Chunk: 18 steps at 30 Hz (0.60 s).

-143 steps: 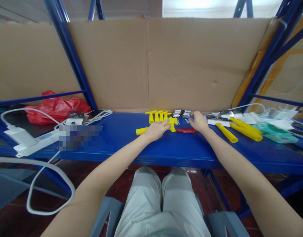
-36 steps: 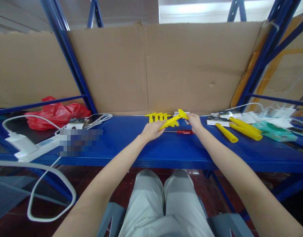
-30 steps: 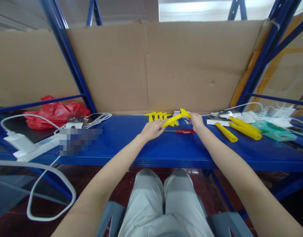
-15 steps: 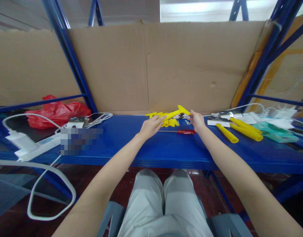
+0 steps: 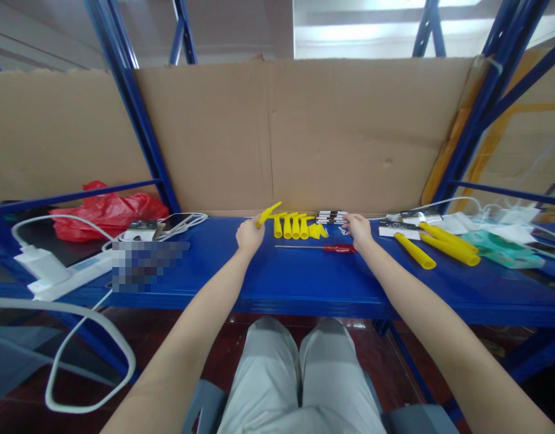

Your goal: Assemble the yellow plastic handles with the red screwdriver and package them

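Observation:
My left hand (image 5: 250, 235) is closed round a yellow piece (image 5: 269, 213), whose thin end sticks up to the right. To its right, several yellow pieces (image 5: 287, 226) stand side by side near the cardboard, with small yellow parts (image 5: 317, 231) beside them. My right hand (image 5: 358, 230) has its fingertips pinched at the right end of a stack of black-and-white packets (image 5: 330, 217); what is between the fingers is too small to make out. A screwdriver with a red handle (image 5: 338, 248) lies just in front, its shaft pointing left.
Yellow tubes (image 5: 449, 246), boxed items (image 5: 398, 231) and a green plastic bag (image 5: 503, 250) lie on the right of the blue table (image 5: 295, 283). At left are a red bag (image 5: 108, 211), a power strip (image 5: 73, 274) and white cables. Cardboard (image 5: 331, 132) stands behind.
My left hand has moved left with the yellow piece, now turned more upright. My right hand has let go of its other end and moved slightly down to the right end of the packets.

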### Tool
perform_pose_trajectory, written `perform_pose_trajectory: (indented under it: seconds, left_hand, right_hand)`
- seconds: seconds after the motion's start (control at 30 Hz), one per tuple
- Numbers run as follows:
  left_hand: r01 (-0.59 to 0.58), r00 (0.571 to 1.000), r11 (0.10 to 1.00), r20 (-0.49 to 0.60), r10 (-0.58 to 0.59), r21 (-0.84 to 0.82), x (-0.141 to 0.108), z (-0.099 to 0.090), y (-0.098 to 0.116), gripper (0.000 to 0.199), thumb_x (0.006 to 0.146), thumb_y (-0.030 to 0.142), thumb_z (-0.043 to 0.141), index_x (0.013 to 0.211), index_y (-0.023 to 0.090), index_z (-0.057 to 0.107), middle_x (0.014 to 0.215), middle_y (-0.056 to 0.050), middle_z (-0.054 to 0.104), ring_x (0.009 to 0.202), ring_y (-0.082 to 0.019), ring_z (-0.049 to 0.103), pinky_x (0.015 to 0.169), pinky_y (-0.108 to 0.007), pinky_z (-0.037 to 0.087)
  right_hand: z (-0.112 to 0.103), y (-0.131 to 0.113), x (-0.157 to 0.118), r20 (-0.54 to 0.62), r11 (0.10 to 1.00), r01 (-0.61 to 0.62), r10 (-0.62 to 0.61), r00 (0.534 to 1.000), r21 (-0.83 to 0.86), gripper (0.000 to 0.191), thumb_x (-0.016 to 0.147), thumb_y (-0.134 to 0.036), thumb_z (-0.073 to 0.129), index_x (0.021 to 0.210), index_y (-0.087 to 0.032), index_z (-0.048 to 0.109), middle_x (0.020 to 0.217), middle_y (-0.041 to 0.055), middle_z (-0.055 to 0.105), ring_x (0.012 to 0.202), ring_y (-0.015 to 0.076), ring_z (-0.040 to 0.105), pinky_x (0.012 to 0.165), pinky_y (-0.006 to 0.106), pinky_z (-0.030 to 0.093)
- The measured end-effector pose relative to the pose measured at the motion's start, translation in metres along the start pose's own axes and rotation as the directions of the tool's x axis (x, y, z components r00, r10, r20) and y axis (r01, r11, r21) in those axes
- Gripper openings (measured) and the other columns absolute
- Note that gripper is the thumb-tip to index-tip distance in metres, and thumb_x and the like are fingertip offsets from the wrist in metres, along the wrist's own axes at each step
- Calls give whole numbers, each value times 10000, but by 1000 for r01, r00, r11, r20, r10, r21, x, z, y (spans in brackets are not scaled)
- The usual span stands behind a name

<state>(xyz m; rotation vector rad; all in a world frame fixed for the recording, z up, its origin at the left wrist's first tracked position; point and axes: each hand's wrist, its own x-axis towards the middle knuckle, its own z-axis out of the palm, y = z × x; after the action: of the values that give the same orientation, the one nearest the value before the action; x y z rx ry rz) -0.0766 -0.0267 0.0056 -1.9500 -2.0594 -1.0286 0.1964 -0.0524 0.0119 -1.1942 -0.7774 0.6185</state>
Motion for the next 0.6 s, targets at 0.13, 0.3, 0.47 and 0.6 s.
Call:
perform_pose_trajectory:
  seconds: [0.13, 0.3, 0.47, 0.6]
  left_hand:
    - [-32, 996, 996, 82, 25, 87, -2, 2, 6, 409, 904, 316, 471, 1286, 255, 605, 1107, -126, 703, 1014, -284, 663, 840, -363, 513]
    - [-129, 978, 980, 182, 100, 154, -3, 7, 11, 400, 907, 324, 486, 1285, 261, 603, 1164, -115, 682, 1065, -268, 641, 866, -344, 512]
    - [-186, 958, 971, 248, 145, 149, 0, 14, 6, 422, 899, 340, 503, 1300, 247, 595, 1190, -104, 678, 1110, -263, 623, 911, -339, 497]
    - [-216, 943, 966, 289, 167, 145, 2, 17, 2, 425, 876, 344, 536, 1283, 248, 612, 1200, -94, 676, 1114, -269, 624, 932, -345, 489]
  right_hand:
    - [0, 1, 0, 0, 999, 1, -1, 1000, -35, 140, 690, -91, 570, 574, -165, 547, 542, -39, 553, 458, 59, 486, 378, 160, 277]
    - [0, 3, 0, 29, 998, 29, -27, 999, -52, 126, 687, -123, 571, 572, -171, 553, 581, -40, 585, 461, 62, 490, 422, 179, 323]
    - [0, 2, -1, 24, 997, 23, -22, 999, -70, 130, 685, -118, 566, 567, -173, 554, 566, -46, 574, 472, 67, 499, 443, 183, 336]
    - [0, 0, -1, 13, 997, 14, -14, 1000, -76, 143, 684, -105, 560, 557, -170, 544, 579, -46, 576, 468, 60, 498, 443, 179, 336]
